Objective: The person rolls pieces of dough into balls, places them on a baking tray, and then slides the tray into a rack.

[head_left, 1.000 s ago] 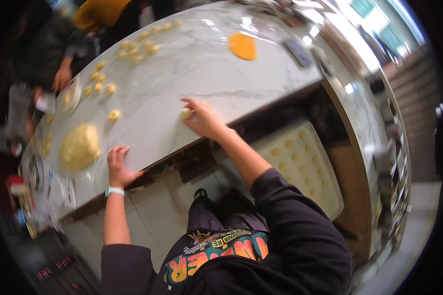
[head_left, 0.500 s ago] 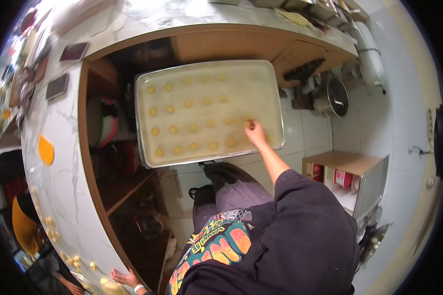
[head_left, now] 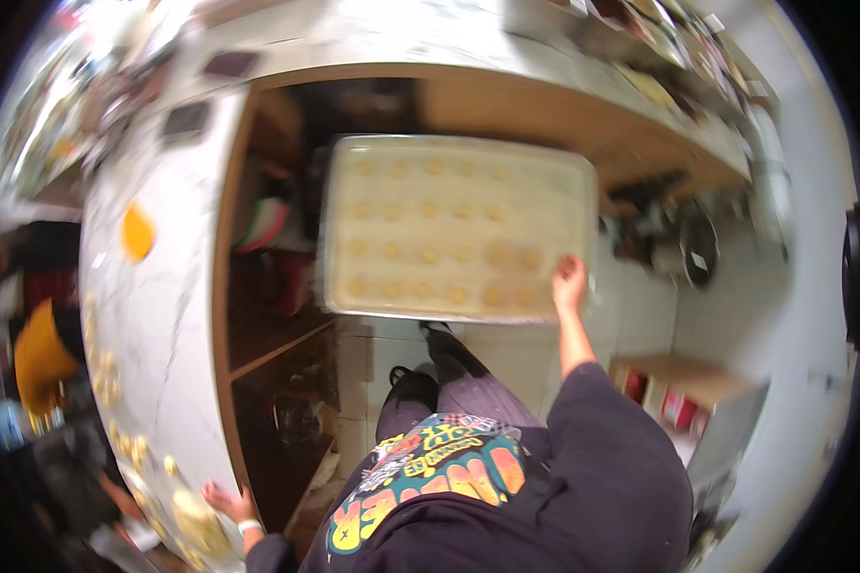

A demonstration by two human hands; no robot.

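At the right side of a pale baking tray (head_left: pixel 454 191) with rows of small dough rounds (head_left: pixel 430 253), my right hand (head_left: pixel 569 272) has its fingers bent together over the surface; whatever is in them is too blurred to make out. My left hand (head_left: pixel 229 499) rests at the edge of the marble counter (head_left: pixel 162 325) on the left, fingers apart and empty. Beside it lie a large yellow dough mass (head_left: pixel 198 525) and several small dough pieces (head_left: pixel 124 439).
An orange scraper (head_left: pixel 137 232) and two phones (head_left: pixel 186 119) lie on the counters. An open wooden cabinet (head_left: pixel 277 353) borders my left. At right are a steel pot (head_left: pixel 698 248) and a low box shelf (head_left: pixel 683 377). A person in yellow (head_left: pixel 38 353) is beyond the counter.
The view has swung from the counter to the tray. My right hand, earlier holding a dough ball over the marble, has since moved rightward across the tray. My left hand stays by the counter edge.
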